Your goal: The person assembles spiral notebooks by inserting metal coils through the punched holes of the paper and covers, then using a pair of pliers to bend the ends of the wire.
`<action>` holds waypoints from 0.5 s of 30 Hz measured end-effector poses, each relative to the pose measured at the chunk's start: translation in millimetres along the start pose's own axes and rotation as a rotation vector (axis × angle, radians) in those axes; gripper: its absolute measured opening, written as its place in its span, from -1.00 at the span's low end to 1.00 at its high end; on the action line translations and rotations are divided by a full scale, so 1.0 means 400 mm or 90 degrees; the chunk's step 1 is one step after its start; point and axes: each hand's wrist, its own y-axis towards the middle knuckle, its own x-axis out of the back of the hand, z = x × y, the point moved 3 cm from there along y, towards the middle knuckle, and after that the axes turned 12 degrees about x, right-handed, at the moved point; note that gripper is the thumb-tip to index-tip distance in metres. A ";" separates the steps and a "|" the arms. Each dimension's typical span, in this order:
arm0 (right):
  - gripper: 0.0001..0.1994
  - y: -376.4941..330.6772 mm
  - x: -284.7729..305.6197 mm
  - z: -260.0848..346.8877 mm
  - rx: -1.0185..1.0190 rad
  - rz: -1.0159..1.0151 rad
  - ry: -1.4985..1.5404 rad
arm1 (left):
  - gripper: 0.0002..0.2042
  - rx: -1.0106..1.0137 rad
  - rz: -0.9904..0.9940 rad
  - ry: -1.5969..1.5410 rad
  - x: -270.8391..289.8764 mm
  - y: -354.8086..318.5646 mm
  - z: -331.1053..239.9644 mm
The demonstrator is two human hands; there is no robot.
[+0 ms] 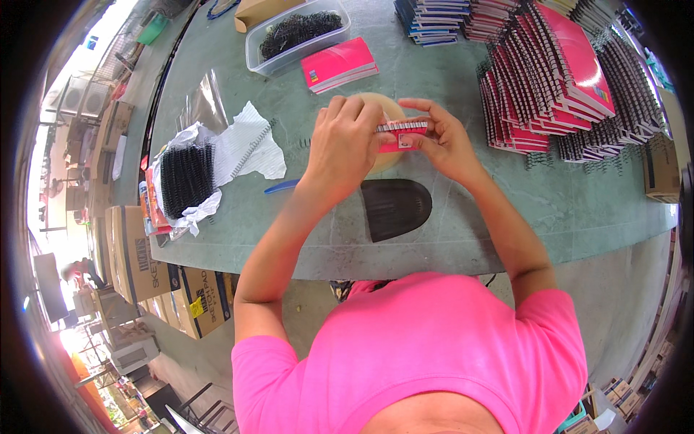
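Note:
A small pink notebook point(390, 145) is held up between my two hands, its edge with a row of holes or coil loops turned upward. My left hand point(343, 134) is closed on its left end. At its right end, the thumb and fingers of my right hand point(442, 137) pinch it, with the index finger stretched out above. Beneath the hands lies a round beige disc point(379, 165), partly covered. A short stretch of wire coil point(305, 143) shows just left of my left hand. Nearer me rests a dark, rounded flat pad point(396, 208), beside a blue tool point(280, 186) partly hidden by my left forearm.
Beyond my hands sit a stack of pink booklets point(340, 64) and a clear tub of black coils point(300, 36). On the left, a bundle of black coils point(186, 181) lies on crumpled white paper point(253, 145). Tall piles of spiral-bound pink notebooks point(538, 79) stand right. Cardboard boxes point(137, 253) are beside the table.

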 end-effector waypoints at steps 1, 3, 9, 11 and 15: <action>-0.78 -0.002 0.010 -0.003 -0.013 0.037 -0.081 | -0.77 0.016 0.002 -0.017 0.005 0.007 -0.013; -0.81 -0.009 0.035 -0.016 -0.040 0.113 -0.242 | -0.77 0.024 0.024 -0.044 0.000 0.011 -0.015; -0.79 -0.012 0.036 -0.024 0.020 0.074 -0.270 | -0.74 0.020 0.064 -0.160 -0.016 0.028 -0.018; -0.79 -0.011 0.038 -0.027 0.016 0.078 -0.282 | -0.76 -0.028 0.024 -0.182 -0.024 0.033 -0.032; -0.81 -0.010 0.050 -0.031 -0.007 0.083 -0.340 | -0.77 -0.083 0.061 -0.236 -0.039 0.044 -0.061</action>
